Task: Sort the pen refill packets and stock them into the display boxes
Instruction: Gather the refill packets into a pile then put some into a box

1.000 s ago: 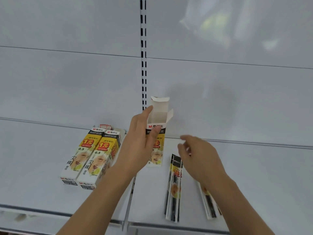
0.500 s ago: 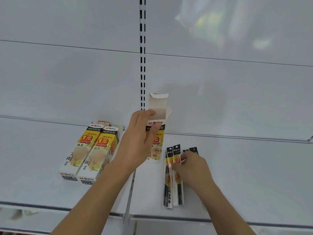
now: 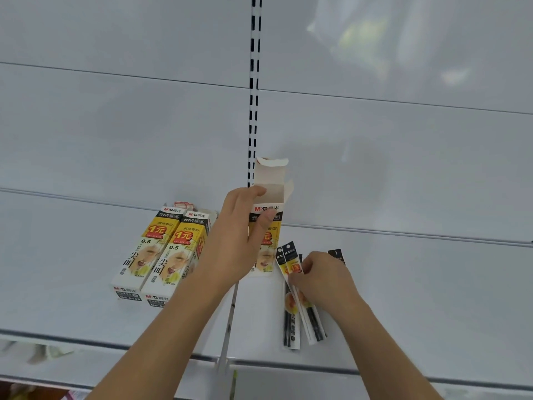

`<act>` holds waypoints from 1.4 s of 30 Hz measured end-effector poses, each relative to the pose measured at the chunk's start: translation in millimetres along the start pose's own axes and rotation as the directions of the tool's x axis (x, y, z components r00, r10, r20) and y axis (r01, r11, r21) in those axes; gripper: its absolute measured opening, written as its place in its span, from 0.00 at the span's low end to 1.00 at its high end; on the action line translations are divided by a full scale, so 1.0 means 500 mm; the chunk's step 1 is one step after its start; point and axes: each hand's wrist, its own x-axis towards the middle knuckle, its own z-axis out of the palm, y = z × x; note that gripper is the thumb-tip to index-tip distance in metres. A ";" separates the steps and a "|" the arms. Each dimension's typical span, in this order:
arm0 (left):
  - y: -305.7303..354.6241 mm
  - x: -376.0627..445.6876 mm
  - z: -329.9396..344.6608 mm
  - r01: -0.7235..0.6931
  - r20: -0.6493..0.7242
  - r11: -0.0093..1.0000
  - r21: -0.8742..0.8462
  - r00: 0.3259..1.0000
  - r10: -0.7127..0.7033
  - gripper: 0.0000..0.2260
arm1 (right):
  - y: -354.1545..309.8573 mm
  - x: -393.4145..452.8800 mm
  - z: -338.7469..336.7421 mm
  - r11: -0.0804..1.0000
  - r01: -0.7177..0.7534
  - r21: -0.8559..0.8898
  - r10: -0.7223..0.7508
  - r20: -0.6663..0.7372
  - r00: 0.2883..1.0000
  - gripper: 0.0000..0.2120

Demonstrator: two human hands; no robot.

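My left hand (image 3: 239,241) grips an open display box (image 3: 269,197) standing upright on the white shelf, its top flap raised. Just to its right, several slim pen refill packets (image 3: 291,316) with black tops and yellow print lie on the shelf. My right hand (image 3: 323,280) rests on them, fingers curled round the upper part of the packets. One more black packet top (image 3: 336,255) pokes out behind the right hand. Two more yellow and white display boxes (image 3: 157,254) lie side by side on the shelf at the left.
The white shelf (image 3: 432,298) runs the full width, with a front lip (image 3: 375,370) near the bottom. A slotted upright (image 3: 253,90) rises behind the open box. White back panels close the rear. A divider (image 3: 229,321) crosses the shelf between my arms.
My right hand dropped from mid-air onto the refill packets and closed on them; the packets shifted together and fanned a little. The left hand keeps holding the open box.
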 end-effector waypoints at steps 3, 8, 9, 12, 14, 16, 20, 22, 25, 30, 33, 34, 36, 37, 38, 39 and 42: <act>-0.001 0.000 0.000 0.000 -0.003 1.000 -0.005 1.000 0.000 0.22 | -0.007 0.002 0.000 1.000 0.028 0.001 -0.028 -0.048 0.998 0.05; 0.000 -0.001 0.000 0.015 -0.002 1.000 -0.009 1.000 -0.015 0.21 | -0.015 0.010 0.011 0.997 0.044 -0.057 -0.043 0.010 0.999 0.06; 0.000 -0.001 0.001 0.018 0.001 1.000 -0.008 1.000 -0.018 0.21 | -0.015 0.014 0.012 0.998 0.039 -0.058 -0.038 0.018 0.999 0.09; 0.000 0.000 0.001 0.023 0.006 1.000 -0.002 1.000 -0.023 0.22 | -0.015 0.030 0.018 0.998 0.021 -0.055 -0.017 0.067 0.998 0.08; -0.001 -0.001 0.001 0.029 0.008 1.000 0.001 1.000 -0.029 0.22 | -0.014 0.037 0.020 0.999 0.018 -0.042 -0.014 0.091 0.996 0.06; -0.002 -0.002 0.001 0.035 0.012 0.999 -0.003 0.999 -0.035 0.22 | -0.012 0.034 0.011 1.000 0.023 -0.006 -0.023 0.064 0.998 0.06; 0.001 -0.002 -0.004 0.048 0.025 0.999 -0.017 0.999 -0.048 0.24 | -0.016 0.014 -0.040 0.988 0.030 0.150 -0.022 -0.060 0.998 0.06; 0.003 -0.001 -0.005 0.059 0.030 0.998 -0.016 0.998 -0.059 0.24 | -0.026 -0.002 -0.078 0.955 0.063 0.290 -0.031 -0.115 0.993 0.06; 0.006 0.000 -0.004 0.074 0.036 0.997 -0.012 0.997 -0.073 0.23 | -0.063 -0.038 -0.152 0.776 0.205 0.596 -0.031 -0.289 0.957 0.02; 0.021 0.003 0.000 0.070 0.072 0.997 -0.016 0.995 -0.069 0.24 | -0.153 -0.084 -0.244 0.265 0.593 0.760 -0.030 -0.608 0.793 0.04; 0.025 0.003 0.001 0.086 0.084 0.996 -0.040 0.993 -0.082 0.25 | -0.201 -0.075 -0.241 0.193 0.694 0.693 -0.067 -0.697 0.714 0.07; 0.025 0.003 0.001 0.101 0.084 0.994 -0.052 0.992 -0.097 0.25 | -0.210 -0.067 -0.232 0.214 0.706 0.675 -0.092 -0.705 0.703 0.07; 0.024 0.001 -0.001 0.136 0.081 0.987 -0.082 0.988 -0.129 0.26 | -0.216 -0.047 -0.209 0.294 0.695 0.656 -0.158 -0.684 0.713 0.06; 0.024 0.000 -0.002 0.150 0.081 0.984 -0.095 0.986 -0.142 0.26 | -0.213 -0.038 -0.198 0.350 0.679 0.645 -0.195 -0.659 0.726 0.05; 0.024 0.000 -0.003 0.158 0.080 0.982 -0.103 0.985 -0.150 0.25 | -0.207 -0.029 -0.187 0.410 0.661 0.628 -0.229 -0.631 0.741 0.04; 0.023 -0.001 -0.004 0.160 0.078 0.981 -0.110 0.985 -0.152 0.25 | -0.201 -0.023 -0.178 0.464 0.643 0.610 -0.261 -0.600 0.757 0.04; 0.022 -0.001 -0.004 0.161 0.072 0.977 -0.137 0.986 -0.152 0.24 | -0.183 -0.015 -0.164 0.561 0.595 0.576 -0.318 -0.514 0.797 0.04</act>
